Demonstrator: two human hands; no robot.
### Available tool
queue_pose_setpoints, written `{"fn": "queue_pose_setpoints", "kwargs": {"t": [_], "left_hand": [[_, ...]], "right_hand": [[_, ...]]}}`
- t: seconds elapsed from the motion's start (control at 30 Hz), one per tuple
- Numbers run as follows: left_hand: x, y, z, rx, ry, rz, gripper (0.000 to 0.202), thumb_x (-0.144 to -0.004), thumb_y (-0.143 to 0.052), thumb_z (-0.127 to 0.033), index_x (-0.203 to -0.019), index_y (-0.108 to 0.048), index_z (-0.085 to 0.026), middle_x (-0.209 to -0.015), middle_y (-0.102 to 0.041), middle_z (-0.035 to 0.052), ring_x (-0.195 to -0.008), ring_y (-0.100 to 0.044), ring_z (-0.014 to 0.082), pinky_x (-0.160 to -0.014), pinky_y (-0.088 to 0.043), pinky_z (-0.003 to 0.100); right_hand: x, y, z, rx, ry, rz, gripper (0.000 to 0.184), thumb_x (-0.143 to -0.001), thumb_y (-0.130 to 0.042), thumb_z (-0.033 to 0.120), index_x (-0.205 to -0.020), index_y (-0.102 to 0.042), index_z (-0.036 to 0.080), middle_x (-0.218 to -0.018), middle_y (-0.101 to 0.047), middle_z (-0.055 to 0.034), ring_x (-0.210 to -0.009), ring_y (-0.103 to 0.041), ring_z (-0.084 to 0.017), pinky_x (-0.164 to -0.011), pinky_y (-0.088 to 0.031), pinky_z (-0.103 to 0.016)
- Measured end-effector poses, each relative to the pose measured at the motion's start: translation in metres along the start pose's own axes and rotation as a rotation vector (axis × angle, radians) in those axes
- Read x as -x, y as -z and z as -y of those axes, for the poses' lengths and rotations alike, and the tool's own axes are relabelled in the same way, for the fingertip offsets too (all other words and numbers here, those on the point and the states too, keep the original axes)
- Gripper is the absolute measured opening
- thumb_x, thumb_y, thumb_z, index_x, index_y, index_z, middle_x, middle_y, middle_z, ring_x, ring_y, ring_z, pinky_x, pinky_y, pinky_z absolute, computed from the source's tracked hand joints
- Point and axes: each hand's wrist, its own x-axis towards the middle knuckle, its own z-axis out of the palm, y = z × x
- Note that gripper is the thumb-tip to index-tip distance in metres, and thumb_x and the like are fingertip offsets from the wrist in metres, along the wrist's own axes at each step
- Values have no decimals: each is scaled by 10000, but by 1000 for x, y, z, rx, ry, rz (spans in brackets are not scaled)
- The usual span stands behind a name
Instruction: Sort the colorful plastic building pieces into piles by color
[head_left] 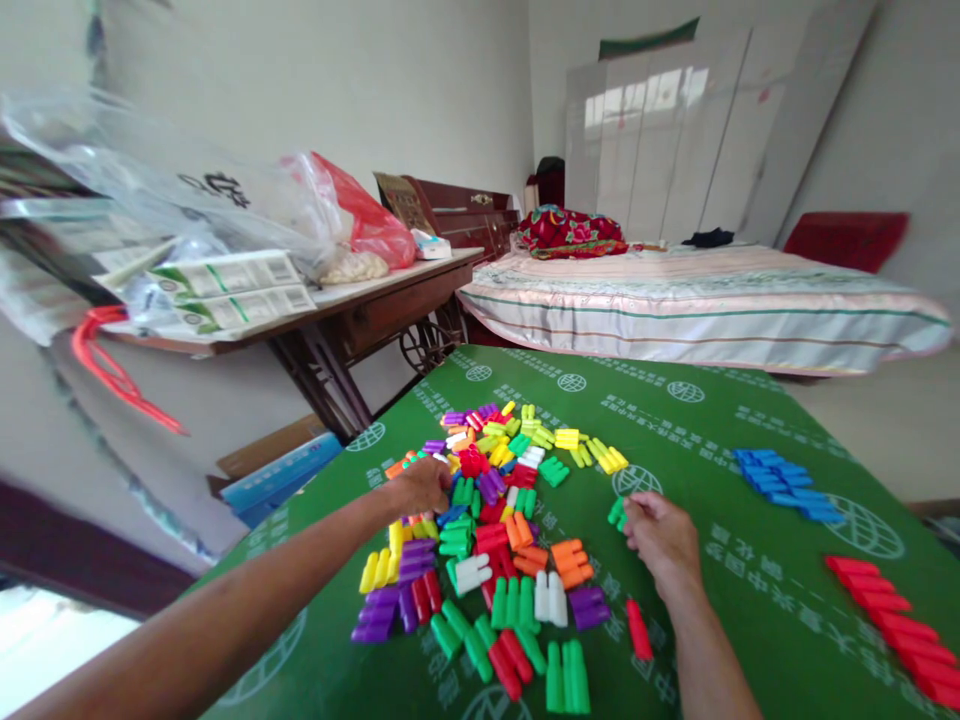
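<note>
My right hand pinches a small green bullet-shaped building block above the green board, to the right of the heap. At the left side of the heap is my left hand, its fingers curled down among the blocks; what they grip, if anything, is hidden. The heap mixes purple, yellow, orange, white, red, blue and green blocks, many made of joined tubes. Near my left fingertips lie green blocks and a purple block. One single red block rests below my right hand.
On the right of the board lie a group of blue blocks and a slanting row of red blocks. Beyond it stands a bed. To the left, a sewing-machine table carries plastic bags and boxes.
</note>
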Motion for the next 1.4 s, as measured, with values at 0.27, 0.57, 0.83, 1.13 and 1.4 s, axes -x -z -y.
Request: {"fn": "queue_pose_setpoints", "kwargs": {"t": [0.27, 0.57, 0.83, 1.13, 1.4], "left_hand": [[2, -6, -4, 123, -10, 40, 210, -517, -600, -212, -721, -556, -184, -487, -533, -59, -515, -555, 148, -473, -384, 212], [13, 0, -8, 208, -13, 74, 237, -490, -560, -194, -726, -570, -185, -426, -477, -77, -416, -437, 108, -406, -305, 198], [38, 24, -20, 534, -144, 152, 268, -495, -619, -222, -757, -624, -169, -493, -504, -69, -459, -415, 83, -424, -306, 191], [31, 13, -65, 539, -327, 297, 329, -507, -636, -212, -833, -652, -179, -538, -547, -60, -478, -446, 92, -442, -299, 204], [7, -3, -135, 366, -526, 402, 316, -525, -591, -203, -830, -668, -174, -534, -528, -62, -490, -429, 87, -445, -297, 192]], "right_hand": [[-1, 0, -2, 9, 1, -10, 279, -720, -522, 415, -814, -673, 200, -540, -642, 5, -418, -573, -139, -411, -417, -221], [-2, -1, -3, -32, 0, -2, 302, -707, -533, 421, -835, -676, 187, -513, -628, 4, -399, -560, -141, -391, -405, -223], [-1, -1, -3, -17, 5, 4, 297, -725, -520, 423, -831, -677, 194, -519, -622, 7, -414, -559, -141, -407, -412, -225], [15, -1, 26, -254, 234, 83, 343, -726, -585, 459, -867, -650, 153, -474, -531, 43, -415, -469, -107, -422, -372, -214], [21, -3, 48, -510, 231, 462, 439, -708, -648, 429, -1001, -608, 104, -516, -591, 39, -381, -466, -65, -403, -354, -177]]}}
